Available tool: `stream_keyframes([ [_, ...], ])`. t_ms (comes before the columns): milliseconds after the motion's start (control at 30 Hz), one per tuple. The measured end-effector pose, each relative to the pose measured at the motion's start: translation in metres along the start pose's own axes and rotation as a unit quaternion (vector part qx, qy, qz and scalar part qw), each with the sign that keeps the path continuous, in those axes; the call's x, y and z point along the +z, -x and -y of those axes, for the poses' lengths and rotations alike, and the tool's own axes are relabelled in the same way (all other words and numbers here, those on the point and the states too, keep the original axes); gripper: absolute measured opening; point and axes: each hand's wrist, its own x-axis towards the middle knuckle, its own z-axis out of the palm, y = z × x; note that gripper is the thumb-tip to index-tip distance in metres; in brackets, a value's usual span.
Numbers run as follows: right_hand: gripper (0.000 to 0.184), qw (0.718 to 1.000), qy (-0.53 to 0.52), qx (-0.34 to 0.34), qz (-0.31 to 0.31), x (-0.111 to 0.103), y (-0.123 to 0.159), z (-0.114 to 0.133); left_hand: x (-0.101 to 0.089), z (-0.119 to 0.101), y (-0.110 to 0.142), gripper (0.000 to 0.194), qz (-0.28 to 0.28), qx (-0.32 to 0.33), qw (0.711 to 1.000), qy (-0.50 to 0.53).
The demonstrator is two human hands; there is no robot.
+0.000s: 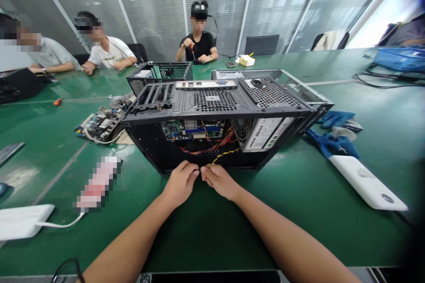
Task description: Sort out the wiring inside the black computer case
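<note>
A black computer case (148, 143) lies on the green table in front of me with its open side toward me. Inside it show a motherboard (171, 131), red and multicoloured wires (219, 145) and a power supply (265, 135) with a fan. A twisted yellow-and-black cable (226, 154) runs out from beside the power supply to my hands. The fingers of my right hand (219, 180) are pinched around this cable. Close beside it, my left hand (182, 182) is also closed in a pinch at the cable's end; the connector, if any, is hidden by the fingers.
Another open case (159, 73) stands behind mine. A loose circuit board (99, 124) lies to the left, near a phone (99, 181) wired to a white power bank (26, 221). Blue gloves (338, 141) and a white device (368, 183) lie right. Several people sit across the table, one holding a screwdriver (192, 50).
</note>
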Motion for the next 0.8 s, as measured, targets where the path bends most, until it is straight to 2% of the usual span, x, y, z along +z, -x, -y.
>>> stream_keyframes([
  [133, 0.051, 1.0, 0.008, -0.006, -0.002, 0.0, -0.001, -0.001, 0.0, 0.002, 0.001, 0.014, -0.011, 0.004, 1.0, -0.008],
  [367, 0.052, 1.0, -0.011, 0.008, 0.005, 0.0, -0.001, 0.0, 0.0, 0.008, 0.005, 0.018, -0.03, 0.058, 0.996, -0.057],
  [500, 0.052, 1.0, -0.002, 0.005, 0.0, 0.0, -0.001, 0.001, -0.001, 0.003, 0.003, 0.016, 0.008, 0.022, 0.998, -0.05],
  [667, 0.053, 1.0, 0.009, 0.002, 0.004, -0.001, 0.0, 0.003, -0.006, -0.006, -0.002, 0.02, 0.049, -0.034, 0.998, 0.006],
  [800, 0.054, 1.0, 0.006, 0.006, 0.003, -0.002, 0.001, 0.002, -0.008, -0.004, -0.003, 0.015, 0.053, -0.035, 0.998, 0.017],
])
